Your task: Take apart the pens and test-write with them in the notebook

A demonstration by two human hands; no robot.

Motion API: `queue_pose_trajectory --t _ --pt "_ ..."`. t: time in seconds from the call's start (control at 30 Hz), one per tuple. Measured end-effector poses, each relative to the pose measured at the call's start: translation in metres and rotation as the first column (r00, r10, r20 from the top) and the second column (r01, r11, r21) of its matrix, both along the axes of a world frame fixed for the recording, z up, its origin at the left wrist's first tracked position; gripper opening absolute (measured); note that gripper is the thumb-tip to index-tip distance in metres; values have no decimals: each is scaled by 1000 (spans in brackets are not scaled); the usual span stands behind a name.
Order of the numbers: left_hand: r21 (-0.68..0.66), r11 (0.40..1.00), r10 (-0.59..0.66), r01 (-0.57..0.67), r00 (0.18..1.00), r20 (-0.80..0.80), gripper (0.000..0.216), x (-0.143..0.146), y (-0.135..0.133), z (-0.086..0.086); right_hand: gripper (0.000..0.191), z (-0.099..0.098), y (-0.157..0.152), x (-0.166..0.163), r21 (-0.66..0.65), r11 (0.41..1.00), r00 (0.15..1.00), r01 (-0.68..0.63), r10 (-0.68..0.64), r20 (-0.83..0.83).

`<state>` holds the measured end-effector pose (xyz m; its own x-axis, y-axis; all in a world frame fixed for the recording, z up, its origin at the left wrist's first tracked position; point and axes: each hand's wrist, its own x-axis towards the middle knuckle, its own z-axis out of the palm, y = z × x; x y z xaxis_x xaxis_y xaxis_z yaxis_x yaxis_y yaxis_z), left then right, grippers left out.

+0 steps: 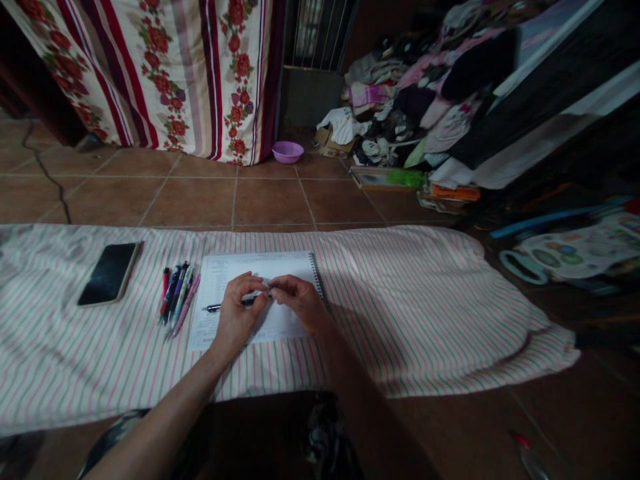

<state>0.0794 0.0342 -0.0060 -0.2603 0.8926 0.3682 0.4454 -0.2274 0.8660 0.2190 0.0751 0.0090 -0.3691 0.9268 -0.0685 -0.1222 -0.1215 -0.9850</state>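
Observation:
Above a spiral notebook [287,328], my left hand [239,308] and my right hand [299,301] meet at the fingertips. Both are closed in a pinch around a small dark piece [269,289], mostly hidden by the fingers and too small to name. A black pen [213,308] lies across the page, passing behind my left hand. Printed lines show on the notebook's left side, and its wire spiral is on the right edge. Left of the notebook, several pens [176,293] in various colours lie side by side.
A phone [109,273] with a dark screen rests at the left on the striped cloth [425,307]. Beyond lie the tiled floor [200,193], a floral curtain [170,80], a purple basin [288,153] and piled clothes [400,100]. A child's toy [575,250] stands at the right.

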Motion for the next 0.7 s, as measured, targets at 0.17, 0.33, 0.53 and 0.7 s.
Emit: queue_pose_trajectory --t 0.17,0.33,0.53,0.7 --pt "-3 1000 8 -8 1000 -3 4 1 0 0 14 -1 -1 -1 5 1000 1000 3 -3 -12" --pt "-4 1000 17 -17 1000 9 5 1 0 1 13 -2 -1 -3 19 1000 1000 6 -6 -8" --pt "-33 999 11 -10 999 31 7 2 -1 1 15 -5 0 -3 29 999 1000 14 -15 9" --pt "-34 999 6 -4 999 41 6 1 0 -1 14 -5 1 -3 37 999 998 25 -27 55"
